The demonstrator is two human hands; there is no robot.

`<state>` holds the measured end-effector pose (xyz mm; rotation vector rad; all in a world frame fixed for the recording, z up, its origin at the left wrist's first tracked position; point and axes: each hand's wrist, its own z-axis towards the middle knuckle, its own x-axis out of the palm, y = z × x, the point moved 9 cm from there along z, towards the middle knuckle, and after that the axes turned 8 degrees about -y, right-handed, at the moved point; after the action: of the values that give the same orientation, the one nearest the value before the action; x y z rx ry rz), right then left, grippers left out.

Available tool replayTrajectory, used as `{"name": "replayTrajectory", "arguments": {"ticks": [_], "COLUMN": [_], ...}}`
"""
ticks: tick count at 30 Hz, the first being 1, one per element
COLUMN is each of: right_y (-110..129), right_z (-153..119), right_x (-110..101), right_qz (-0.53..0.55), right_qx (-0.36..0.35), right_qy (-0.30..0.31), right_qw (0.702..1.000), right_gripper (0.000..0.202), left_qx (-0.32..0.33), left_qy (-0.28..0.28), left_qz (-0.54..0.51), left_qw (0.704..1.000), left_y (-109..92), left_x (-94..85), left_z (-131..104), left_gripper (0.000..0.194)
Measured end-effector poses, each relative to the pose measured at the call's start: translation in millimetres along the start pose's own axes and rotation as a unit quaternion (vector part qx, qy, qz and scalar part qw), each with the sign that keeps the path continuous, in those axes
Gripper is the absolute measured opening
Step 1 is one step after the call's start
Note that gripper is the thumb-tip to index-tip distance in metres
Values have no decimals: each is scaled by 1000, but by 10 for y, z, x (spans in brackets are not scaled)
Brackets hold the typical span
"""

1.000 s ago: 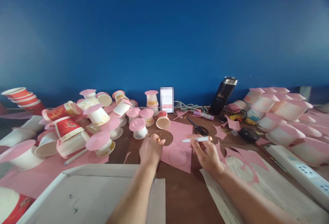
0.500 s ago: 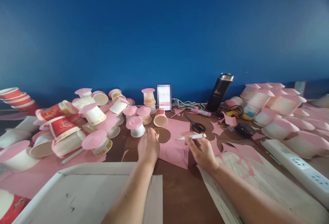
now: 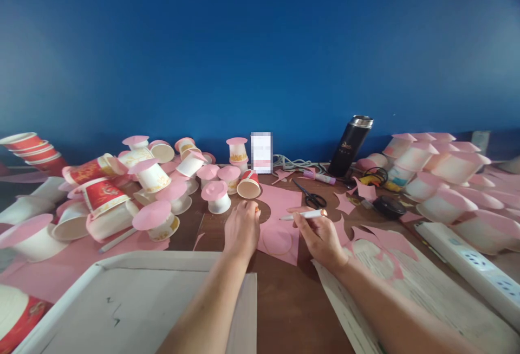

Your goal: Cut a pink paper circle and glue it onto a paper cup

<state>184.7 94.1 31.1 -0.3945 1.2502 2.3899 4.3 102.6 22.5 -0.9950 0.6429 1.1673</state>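
Observation:
Near the middle, my left hand (image 3: 242, 227) is closed, fingertips at the left edge of a pink sheet (image 3: 284, 197); a small orange bit shows by them, too small to name. My right hand (image 3: 320, 235) grips a white marker (image 3: 304, 215), its dark tip over the sheet. A round hole is cut in the sheet's left side, and a circle outline (image 3: 277, 239) shows on its lower part. Behind my left hand a red paper cup (image 3: 249, 185) lies tilted.
Cups with pink discs (image 3: 216, 197) crowd the left, and cups with pink tops (image 3: 442, 202) the right. Scissors (image 3: 311, 194), a black bottle (image 3: 350, 145), a black round object (image 3: 389, 207), a power strip (image 3: 467, 259) and a white box lid (image 3: 162, 300) lie around.
My left hand has shifted slightly right, toward the sheet. The red cup behind it leans differently and sits a little further left. My right hand with the marker has barely moved.

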Motion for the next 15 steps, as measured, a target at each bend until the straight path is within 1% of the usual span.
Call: {"name": "replayTrajectory", "arguments": {"ticks": [6,10,15], "right_y": [13,-7,-28], "right_z": [23,14,-9], "right_x": [-11,24,50], "right_qz": [7,3,14], "right_qx": [2,3,13], "right_qy": [-1,10,14], "right_qw": [1000,1000,1000], "right_gripper": [30,30,29], "left_qx": [12,20,26], "left_qy": [14,20,14], "left_qz": [-3,-12,-76], "left_qw": [1000,1000,997], "left_y": [-32,-47,-80], "left_x": [42,54,51], "left_z": [-9,-12,-23], "left_gripper": [13,11,9]}}
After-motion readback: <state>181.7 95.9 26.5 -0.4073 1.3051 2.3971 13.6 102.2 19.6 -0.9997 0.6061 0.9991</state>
